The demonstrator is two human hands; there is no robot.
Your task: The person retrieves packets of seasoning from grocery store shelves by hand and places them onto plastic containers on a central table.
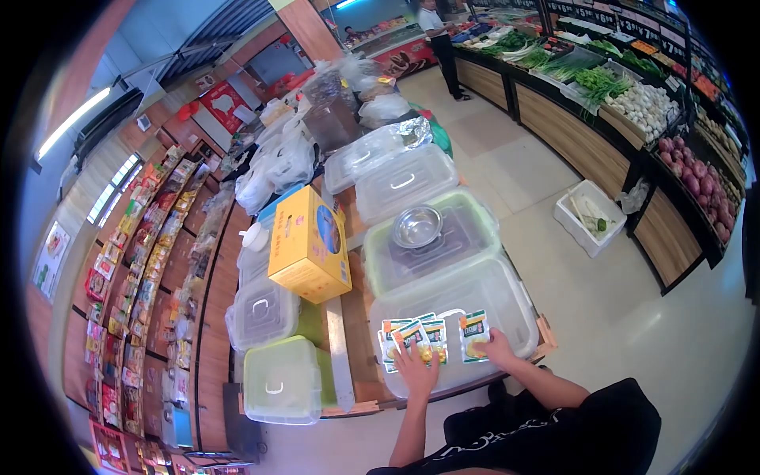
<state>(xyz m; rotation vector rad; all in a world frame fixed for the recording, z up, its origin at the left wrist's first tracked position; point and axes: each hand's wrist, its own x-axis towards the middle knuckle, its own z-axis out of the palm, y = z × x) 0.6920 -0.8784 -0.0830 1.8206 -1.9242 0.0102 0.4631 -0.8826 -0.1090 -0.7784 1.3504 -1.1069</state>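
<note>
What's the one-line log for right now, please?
left hand: on packet pile | right hand: at single packet edge | under packets: clear lid | nearby: metal bowl, yellow box

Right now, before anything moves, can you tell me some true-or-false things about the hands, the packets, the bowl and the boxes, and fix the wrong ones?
1. The metal bowl sits on a lid. True.
2. The right hand is touching the metal bowl. False: it is on a single packet.
3. The left hand is on a group of overlapping packets. True.
4. The white box is up on a shelf. False: it stands on the floor.
</note>
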